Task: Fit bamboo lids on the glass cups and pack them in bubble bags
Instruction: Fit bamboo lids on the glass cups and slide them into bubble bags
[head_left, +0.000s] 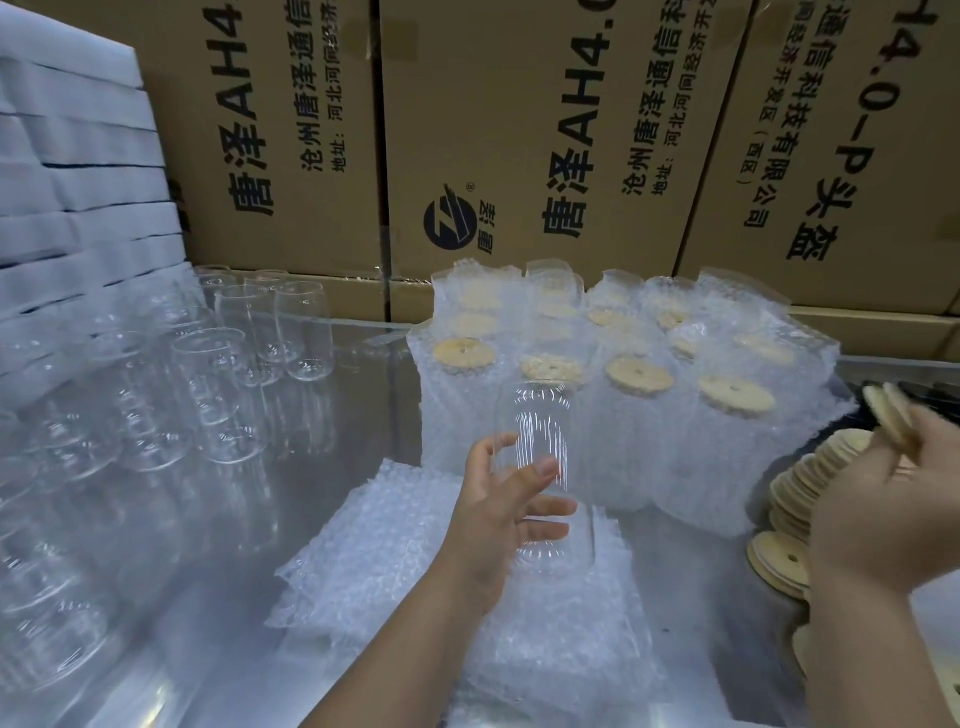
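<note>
Here the left hand (498, 519) sits at the middle of the view and grips a clear glass cup (540, 431). The thumb and fingers are curled round its lower half, and the cup stands roughly upright above a pile of flat bubble bags (395, 545) that spreads toward six o'clock. The cup's mouth carries no lid.

At three o'clock from the cup, near the frame's edge, the right hand (883, 499) has its fingers bent and pinches bamboo lids (891, 410) on edge. Blur hides whether it has one lid or two. Just below it, at about four o'clock from the cup, a leaning stack of lids (802, 483) rests on the steel table (363, 374), with one loose lid (779, 558) lying flat beside the stack, its centre hole showing.

From twelve to two o'clock, just behind the held cup, stands a block of packed cups (675, 457). Each is lidded and wrapped in a bubble bag, and they are set close together. At nine to ten o'clock a crowd of bare glass cups (218, 395) stands on the table. White foam sheets (78, 171) are stacked at ten o'clock, and printed cardboard boxes (519, 130) wall off the back.
</note>
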